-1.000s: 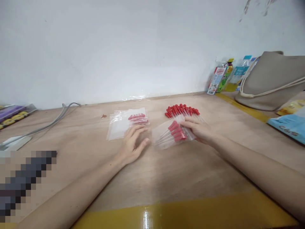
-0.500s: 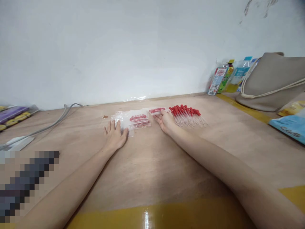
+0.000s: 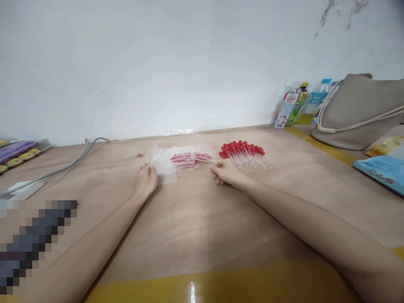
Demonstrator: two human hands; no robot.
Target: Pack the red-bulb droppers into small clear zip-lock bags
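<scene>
My left hand [image 3: 146, 179] is closed at the left edge of some clear plastic bags [image 3: 166, 171], its fingers curled and pinching a bag's edge. To the right of these lies a stack of clear bags holding red-bulbed droppers [image 3: 183, 160]. One bag of droppers [image 3: 203, 156] overlaps the stack's right side, and the fingertips of my right hand [image 3: 222, 171] are closed on its right end. Just beyond that hand, loose droppers [image 3: 244, 152] with red bulbs and clear stems lie in a fanned row. The curled fingers hide part of each grip.
Drink bottles [image 3: 287, 110] and a grey-beige drawstring bag [image 3: 356, 109] stand at the back right, with a blue packet [image 3: 380, 174] nearer. A grey cable [image 3: 75, 160] and a purple-and-yellow package [image 3: 19, 153] lie on the left. A white wall rises behind the table.
My right hand has come nearer, and the bag of droppers now overlaps the stack. My left hand has gone from flat and spread to curled at the bags' left edge.
</scene>
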